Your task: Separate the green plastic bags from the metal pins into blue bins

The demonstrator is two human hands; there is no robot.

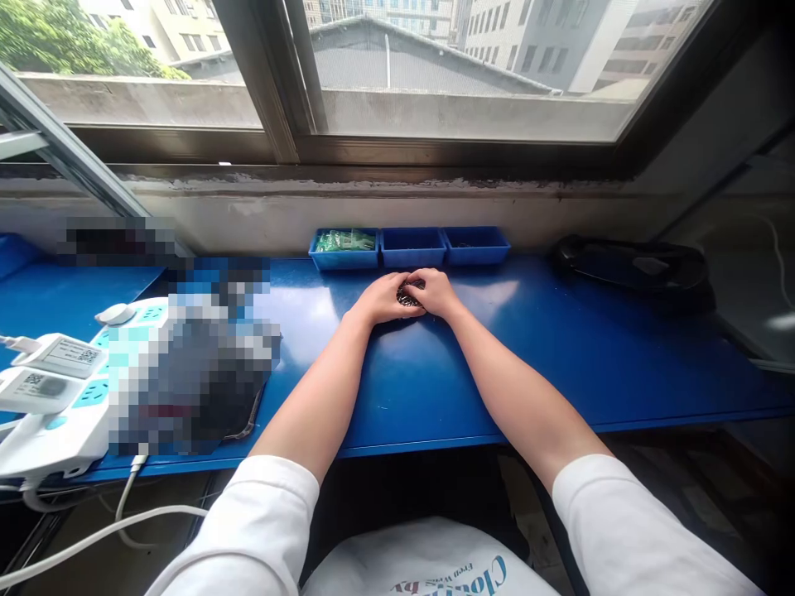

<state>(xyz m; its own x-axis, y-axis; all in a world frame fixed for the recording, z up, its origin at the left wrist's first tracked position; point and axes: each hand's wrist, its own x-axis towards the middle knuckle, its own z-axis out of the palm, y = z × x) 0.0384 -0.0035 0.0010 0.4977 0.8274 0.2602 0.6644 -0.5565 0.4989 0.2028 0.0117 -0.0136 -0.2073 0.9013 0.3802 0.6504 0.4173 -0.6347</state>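
Note:
Both hands meet over the blue tabletop [422, 389], just in front of a row of bins. Between them is a cluster of small, dark, shiny metal pieces [407, 296] that look like screws, too small to name for certain. My left hand [383, 300] curves around the cluster from the left and below, fingers closed. From the right, my right hand [437, 292] bends its fingers over the top of the same pieces. Much of the cluster is hidden by the fingers.
Behind my hands stand three blue bins: the left bin [344, 258] holds green packets, then a middle bin [413, 255] and a right bin [477, 252] with small dark bits. A white power strip [80, 422] lies left; a black bag [633, 269] lies right.

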